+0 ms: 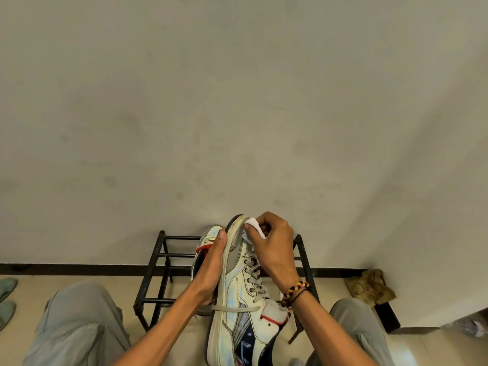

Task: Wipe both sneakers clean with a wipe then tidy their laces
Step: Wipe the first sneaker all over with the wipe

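Person seated, held sneaker (239, 299) up in front of the black metal shoe rack (155, 273), toe pointing away twd the wall (237, 101), heel nearest the camera. Left hand (211, 268) supports it along the sole side, fingers straight & flat against the sole, thumb tip up near the toe; not curled round anything. Right hand (272, 244) sits over the toe end above the rack, its fingers (254, 235) curled & pinched on a white wipe (254, 227), which is pressed on the toe rim of the held sneaker. Wipe touches the shoe right at the fingertips, part of it tucked under the hand. Grey laces (254, 278) run down the tongue below the right wrist; one loose lace end lies across the shoe's side twd the left forearm. Second sneaker (208, 241) rests on the rack's top bars, just behind the left hand, partly hidden by it. Beaded bracelet (294, 291) on the right wrist. Crumpled brown paper (369, 286) on the floor right of the rack, by the wall base.
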